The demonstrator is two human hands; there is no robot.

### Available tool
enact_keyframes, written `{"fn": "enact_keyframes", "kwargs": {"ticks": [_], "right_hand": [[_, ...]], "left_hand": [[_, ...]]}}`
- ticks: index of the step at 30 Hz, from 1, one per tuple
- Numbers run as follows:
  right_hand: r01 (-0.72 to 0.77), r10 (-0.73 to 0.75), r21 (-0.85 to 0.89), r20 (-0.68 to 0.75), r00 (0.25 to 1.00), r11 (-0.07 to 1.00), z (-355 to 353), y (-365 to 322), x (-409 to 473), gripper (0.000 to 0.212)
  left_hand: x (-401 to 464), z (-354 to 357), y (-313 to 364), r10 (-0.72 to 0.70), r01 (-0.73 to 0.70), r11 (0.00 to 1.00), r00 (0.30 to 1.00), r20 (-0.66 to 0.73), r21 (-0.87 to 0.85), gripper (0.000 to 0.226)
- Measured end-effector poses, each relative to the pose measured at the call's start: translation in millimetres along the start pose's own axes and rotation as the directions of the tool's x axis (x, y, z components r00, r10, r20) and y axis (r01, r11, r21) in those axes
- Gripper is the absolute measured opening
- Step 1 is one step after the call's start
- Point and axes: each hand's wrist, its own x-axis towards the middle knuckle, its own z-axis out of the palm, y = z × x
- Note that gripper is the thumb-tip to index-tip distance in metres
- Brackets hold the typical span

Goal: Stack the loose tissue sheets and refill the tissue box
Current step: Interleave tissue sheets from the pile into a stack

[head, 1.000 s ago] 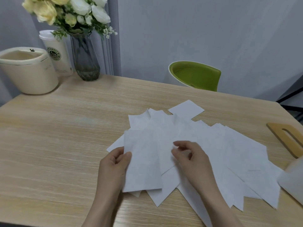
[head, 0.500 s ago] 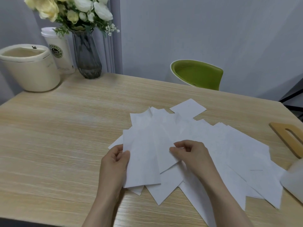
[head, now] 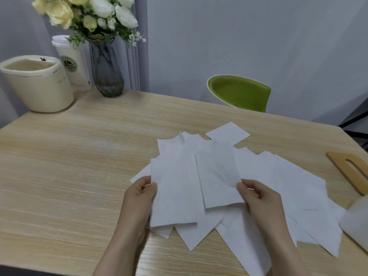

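Observation:
Several loose white tissue sheets (head: 288, 188) lie fanned across the middle and right of the wooden table (head: 69, 166). My left hand (head: 139, 198) pinches the left edge of one folded sheet (head: 173, 192) on top of the pile. My right hand (head: 258, 200) pinches the lower right corner of a second sheet (head: 217, 176), lifted slightly above the pile. At the right edge stands the white tissue box (head: 356, 226), only partly in view. Its wooden lid with a slot (head: 352, 170) lies flat behind it.
At the back left stand a cream round container (head: 37, 86), a white paper cup (head: 73, 64) and a dark glass vase of flowers (head: 106, 70). A green chair (head: 241, 92) stands behind the table's far edge.
My right hand has picked one sheet out of the pile and raised it, moving a little right. My left hand keeps its hold on the left sheet. The camera has tilted slightly.

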Motion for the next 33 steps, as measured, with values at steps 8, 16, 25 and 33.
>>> {"fn": "enact_keyframes", "kwargs": {"ticks": [8, 16, 25, 33], "right_hand": [[-0.124, 0.109, 0.213, 0.081, 0.991, 0.969, 4, -13, -11, 0.008], [-0.190, 0.136, 0.189, 0.266, 0.954, 0.963, 49, -18, -35, 0.011], [-0.171, 0.114, 0.129, 0.366, 0.924, 0.977, 55, -25, -42, 0.016], [-0.116, 0.097, 0.033, 0.355, 0.930, 0.993, 58, -20, -36, 0.015]], "left_hand": [[0, 0, -1, 0.001, -0.004, 0.999, 0.999, 0.053, 0.050, 0.024], [1, -1, 0, -0.020, 0.018, 0.999, 0.998, 0.058, 0.035, 0.029], [1, 1, -2, -0.005, 0.005, 1.000, 0.999, 0.040, -0.007, 0.026], [0, 0, -3, 0.036, -0.036, 0.999, 0.995, 0.097, -0.005, 0.022]]}}
